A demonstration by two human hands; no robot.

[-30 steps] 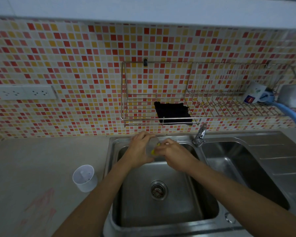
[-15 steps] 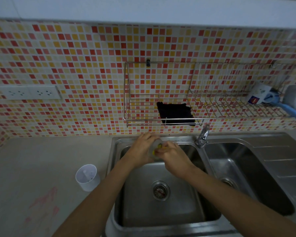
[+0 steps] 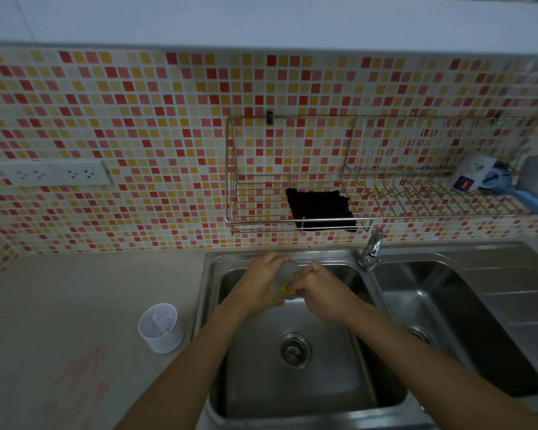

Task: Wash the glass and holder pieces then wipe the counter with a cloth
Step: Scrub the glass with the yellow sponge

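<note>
The person's left hand [image 3: 261,282] is wrapped around a clear glass [image 3: 284,271], fingers curled round its side, holding it tilted over the left basin of the sink [image 3: 292,383]. The right hand [image 3: 319,291] is pinched shut on a small yellow sponge [image 3: 288,290], pressing it against the glass near the rim; the glass is blurred, so whether the sponge reaches inside is unclear.

Just below the fingers lies the drain [image 3: 294,350]. To their right stands the tap [image 3: 371,249], with no water visibly running. Beyond the left hand, on the counter [image 3: 75,305], a white plastic holder [image 3: 161,328] stands upright, unwashed by the look of it. Above the fingers a dark cloth [image 3: 319,209] hangs on the wire rack [image 3: 385,169].

To scrub well, it seems best to turn the glass steadily with the left hand while the sponge works round the rim and base, gripping firmly since soapy glass slips.

Compared with a second ago, the hands have barely moved; the sponge sits slightly lower against the glass.
</note>
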